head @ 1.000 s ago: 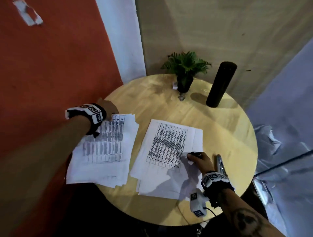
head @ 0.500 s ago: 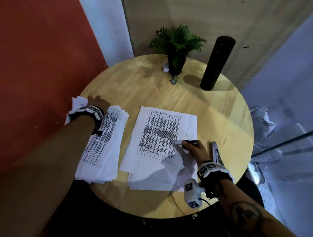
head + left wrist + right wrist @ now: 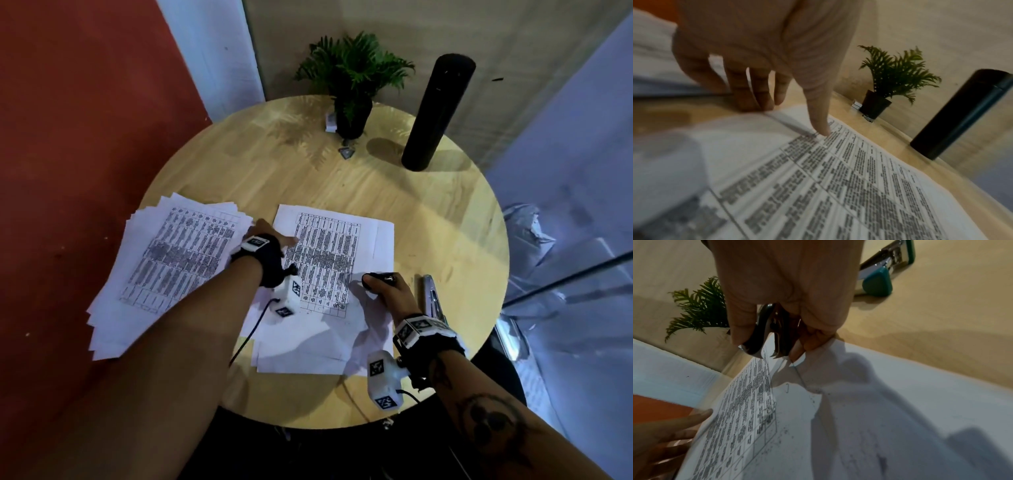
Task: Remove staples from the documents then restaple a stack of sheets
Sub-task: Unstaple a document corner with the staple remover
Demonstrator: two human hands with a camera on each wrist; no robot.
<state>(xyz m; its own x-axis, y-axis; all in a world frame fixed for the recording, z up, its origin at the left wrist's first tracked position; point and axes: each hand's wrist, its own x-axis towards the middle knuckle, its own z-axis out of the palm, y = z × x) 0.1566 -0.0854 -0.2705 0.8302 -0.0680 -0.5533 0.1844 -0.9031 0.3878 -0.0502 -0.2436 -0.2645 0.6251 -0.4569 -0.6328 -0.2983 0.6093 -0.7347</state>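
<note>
A printed document [image 3: 329, 260] lies in the middle of the round wooden table [image 3: 428, 222]. My left hand [image 3: 270, 236] rests on its left edge, thumb tip [image 3: 823, 129] pressing the top sheet while the other fingers [image 3: 760, 97] sit at the paper's edge. My right hand [image 3: 383, 284] rests on the document's right side and grips a black and metal staple remover [image 3: 766, 335], its claws just above the paper. A loose bent staple [image 3: 787, 387] lies on the sheet below the claws. A second pile of printed sheets [image 3: 171, 267] sits to the left.
A teal and chrome stapler [image 3: 432, 298] lies right of my right hand, also seen as the stapler [image 3: 879, 277] in the right wrist view. A small potted plant [image 3: 352, 89] and a tall black cylinder [image 3: 436, 113] stand at the table's far side. A red wall [image 3: 85, 120] is close on the left.
My left hand left the left pile and moved right onto the middle document's left edge. My right hand stayed put with the staple remover.
</note>
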